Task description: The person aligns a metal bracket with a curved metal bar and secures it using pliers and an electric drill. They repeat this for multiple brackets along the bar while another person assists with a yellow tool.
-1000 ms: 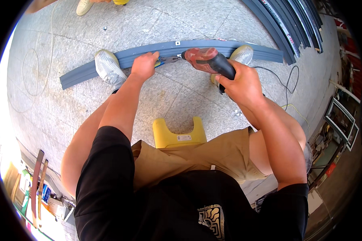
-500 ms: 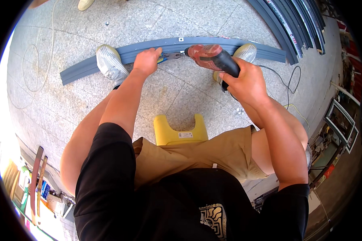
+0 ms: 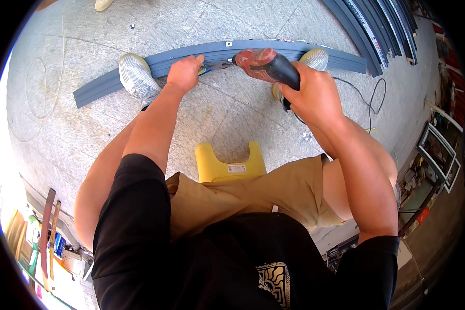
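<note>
A long dark grey profile bar (image 3: 99,91) lies across the floor in front of me, under or against my two light shoes. My left hand (image 3: 183,74) is closed around the handles of pliers (image 3: 216,66) with blue and yellow grips, their jaws at the bar's near side. My right hand (image 3: 315,92) grips a red and black corded power drill (image 3: 261,64), its nose pointing left at the plier jaws. Whatever small piece sits between jaws and drill tip is too small to make out. A small pale square piece (image 3: 229,44) sits on the bar's far edge.
More dark grey profiles (image 3: 361,36) lie stacked at the far right. A black cord (image 3: 371,106) loops over the floor on the right. A yellow plastic stool (image 3: 227,168) is beneath me. A white-edged frame (image 3: 439,155) leans at the right, and another person's shoe (image 3: 103,4) shows far left.
The whole view has shifted slightly. Both hands, the pliers and the drill keep nearly the same place at the bar, with the drill's nose close to the plier jaws.
</note>
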The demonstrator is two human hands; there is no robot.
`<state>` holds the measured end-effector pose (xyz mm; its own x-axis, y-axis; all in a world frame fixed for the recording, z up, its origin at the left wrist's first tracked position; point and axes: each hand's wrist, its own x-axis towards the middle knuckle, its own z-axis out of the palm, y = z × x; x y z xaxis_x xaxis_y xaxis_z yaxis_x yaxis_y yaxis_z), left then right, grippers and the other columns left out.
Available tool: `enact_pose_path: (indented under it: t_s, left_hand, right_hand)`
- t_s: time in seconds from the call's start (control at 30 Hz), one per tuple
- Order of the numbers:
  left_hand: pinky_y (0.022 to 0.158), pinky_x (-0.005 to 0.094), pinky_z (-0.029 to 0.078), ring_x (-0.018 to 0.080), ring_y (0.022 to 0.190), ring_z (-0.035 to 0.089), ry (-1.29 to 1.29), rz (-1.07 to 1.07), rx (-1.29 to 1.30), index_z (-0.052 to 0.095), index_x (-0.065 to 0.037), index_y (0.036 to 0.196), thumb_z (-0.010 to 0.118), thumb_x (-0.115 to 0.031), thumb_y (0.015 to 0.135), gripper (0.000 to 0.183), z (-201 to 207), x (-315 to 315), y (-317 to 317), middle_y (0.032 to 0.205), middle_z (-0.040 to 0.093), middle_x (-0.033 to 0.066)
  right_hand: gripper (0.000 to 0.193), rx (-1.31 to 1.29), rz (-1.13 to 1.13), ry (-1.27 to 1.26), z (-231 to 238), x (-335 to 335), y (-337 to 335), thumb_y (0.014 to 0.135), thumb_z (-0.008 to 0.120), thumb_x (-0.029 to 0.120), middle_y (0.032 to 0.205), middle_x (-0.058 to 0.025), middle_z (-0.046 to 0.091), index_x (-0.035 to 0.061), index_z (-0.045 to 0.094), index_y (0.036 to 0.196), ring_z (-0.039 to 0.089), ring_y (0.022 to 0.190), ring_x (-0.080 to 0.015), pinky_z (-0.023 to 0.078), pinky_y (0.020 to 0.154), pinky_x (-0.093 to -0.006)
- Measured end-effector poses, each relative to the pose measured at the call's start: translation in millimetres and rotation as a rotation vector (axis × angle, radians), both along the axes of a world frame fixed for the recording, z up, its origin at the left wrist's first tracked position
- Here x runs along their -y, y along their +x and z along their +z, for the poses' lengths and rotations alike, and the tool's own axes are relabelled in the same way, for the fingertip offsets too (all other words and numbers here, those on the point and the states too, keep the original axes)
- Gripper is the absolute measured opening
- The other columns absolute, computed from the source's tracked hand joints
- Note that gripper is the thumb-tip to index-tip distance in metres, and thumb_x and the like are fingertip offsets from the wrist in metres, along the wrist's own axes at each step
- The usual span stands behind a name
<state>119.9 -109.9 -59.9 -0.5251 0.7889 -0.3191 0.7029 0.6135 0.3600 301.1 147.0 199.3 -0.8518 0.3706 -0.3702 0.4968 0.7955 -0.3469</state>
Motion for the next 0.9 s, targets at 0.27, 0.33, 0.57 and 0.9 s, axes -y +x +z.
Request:
enact_pose_path:
  t_s: [0.27, 0.33, 0.57, 0.9]
  left_hand:
    - [0.085, 0.0522, 0.061, 0.0397, 0.104, 0.075, -0.02, -0.002, -0.05, 0.063, -0.01, 0.115, 0.068, -0.001, 0.091, 0.026, -4, -1, 2, 0.107, 0.073, 0.0172]
    - [0.085, 0.0521, 0.061, 0.0401, 0.104, 0.075, -0.015, -0.002, -0.063, 0.063, -0.01, 0.115, 0.067, -0.001, 0.092, 0.025, -4, -3, 3, 0.107, 0.074, 0.0173]
    - [0.085, 0.0546, 0.06, 0.0425, 0.104, 0.074, -0.015, 0.001, -0.03, 0.061, -0.01, 0.115, 0.066, -0.002, 0.091, 0.026, -6, -2, 0, 0.109, 0.074, 0.0178]
    - [0.083, 0.0522, 0.061, 0.0401, 0.102, 0.075, 0.025, -0.008, -0.028, 0.062, -0.01, 0.114, 0.067, -0.001, 0.092, 0.024, -14, 3, 1, 0.105, 0.073, 0.0164]
  right_hand:
    - [0.026, 0.07, 0.101, 0.15, 12, 10, -31, 0.09, 0.077, 0.024, 0.092, -0.0214, 0.079, 0.0015, 0.079, 0.103, 0.078, 0.089, -0.0425, 0.063, 0.082, -0.0522]
    - [0.026, 0.078, 0.105, 0.163, 10, 8, -33, 0.09, 0.076, 0.024, 0.092, -0.0214, 0.08, 0.0013, 0.079, 0.103, 0.078, 0.089, -0.0422, 0.064, 0.083, -0.0518]
    - [0.026, 0.146, 0.105, 0.139, 13, 16, -37, 0.087, 0.074, 0.02, 0.096, -0.022, 0.08, 0.0009, 0.08, 0.104, 0.079, 0.094, -0.041, 0.064, 0.086, -0.0506]
    - [0.041, 0.265, 0.063, -0.098, 26, 20, -53, 0.088, 0.071, 0.027, 0.104, -0.0242, 0.079, 0.0021, 0.078, 0.119, 0.076, 0.103, -0.0442, 0.06, 0.093, -0.0526]
